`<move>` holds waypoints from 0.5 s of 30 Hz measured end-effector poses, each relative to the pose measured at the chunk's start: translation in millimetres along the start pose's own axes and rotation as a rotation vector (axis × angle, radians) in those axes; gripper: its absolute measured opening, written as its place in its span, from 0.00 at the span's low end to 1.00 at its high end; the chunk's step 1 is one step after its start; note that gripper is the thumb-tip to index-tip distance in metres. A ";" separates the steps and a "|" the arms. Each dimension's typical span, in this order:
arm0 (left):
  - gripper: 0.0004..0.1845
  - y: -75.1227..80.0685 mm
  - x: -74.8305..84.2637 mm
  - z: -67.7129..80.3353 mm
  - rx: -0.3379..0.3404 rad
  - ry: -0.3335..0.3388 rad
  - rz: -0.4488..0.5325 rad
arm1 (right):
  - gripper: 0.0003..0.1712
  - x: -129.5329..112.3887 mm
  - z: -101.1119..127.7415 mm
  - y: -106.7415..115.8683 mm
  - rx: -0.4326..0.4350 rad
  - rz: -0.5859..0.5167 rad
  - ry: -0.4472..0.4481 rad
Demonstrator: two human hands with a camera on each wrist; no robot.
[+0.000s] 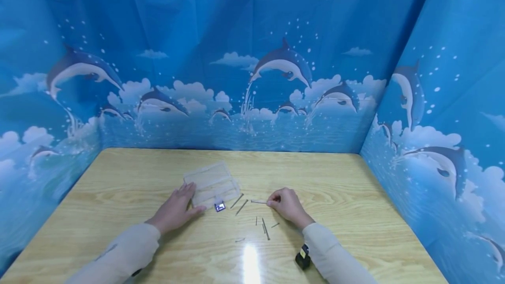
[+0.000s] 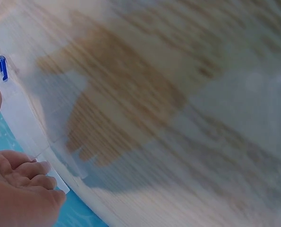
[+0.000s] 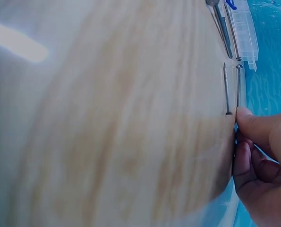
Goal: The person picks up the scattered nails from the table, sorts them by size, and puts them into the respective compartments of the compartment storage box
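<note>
Nearest the viewer, on the wooden table (image 1: 118, 179): a small black device (image 1: 302, 256) strapped at the right wrist, and a bright glare patch beside it. Just beyond, a scatter of short nails (image 1: 265, 227) lying loose on the wood, well apart from either palm.

Next out, the right hand (image 1: 286, 205), fingers curled, thumb and forefinger pinching one end of a thin nail (image 1: 258, 201) that lies flat and points toward the left. Confirmed in the right wrist view: fingertips (image 3: 253, 124) pressed together at the end of that nail (image 3: 238, 85), with a second one (image 3: 226, 90) lying parallel just beside it.

At about the same depth, the left hand (image 1: 176, 208), fingers straight and spread, resting flat with fingertips touching the near left corner of a clear plastic box (image 1: 212, 183). In the left wrist view, much motion blur; fingers (image 2: 24, 172) loosely bent against the pale edge of the box (image 2: 22, 113).

Between the two hands, a small blue-and-white piece (image 1: 219, 206) touching the box's near edge, then two longer nails (image 1: 239, 204) lying slanted side by side.

Farthest, blue dolphin-printed curtains (image 1: 252, 78) enclosing three sides.
</note>
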State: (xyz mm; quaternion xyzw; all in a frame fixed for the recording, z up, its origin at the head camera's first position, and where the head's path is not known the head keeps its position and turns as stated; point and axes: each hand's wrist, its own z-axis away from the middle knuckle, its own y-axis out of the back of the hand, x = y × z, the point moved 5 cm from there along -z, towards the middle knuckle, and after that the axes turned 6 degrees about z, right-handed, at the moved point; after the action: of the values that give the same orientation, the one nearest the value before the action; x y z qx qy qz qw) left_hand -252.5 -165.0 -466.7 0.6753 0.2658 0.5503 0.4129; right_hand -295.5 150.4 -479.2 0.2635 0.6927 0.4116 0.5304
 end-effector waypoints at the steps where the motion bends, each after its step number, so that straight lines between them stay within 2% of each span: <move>1: 0.45 -0.3 -0.1 -0.1 0.001 0.000 -0.001 | 0.03 -0.2 0.1 -0.2 -0.002 0.001 -0.002; 9: 0.45 -0.8 -1.7 0.4 0.002 0.000 -0.006 | 0.04 -3.6 0.8 -2.4 0.001 0.016 0.028; 15: 0.45 -0.3 0.2 0.2 -0.001 -0.004 -0.004 | 0.04 -3.2 1.3 -3.1 0.016 0.003 0.011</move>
State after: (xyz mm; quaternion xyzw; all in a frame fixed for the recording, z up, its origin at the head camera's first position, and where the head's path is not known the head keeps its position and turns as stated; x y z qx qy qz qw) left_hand -252.2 -164.7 -466.9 0.6755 0.2659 0.5485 0.4148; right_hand -293.1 146.6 -480.3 0.2666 0.6984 0.4083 0.5240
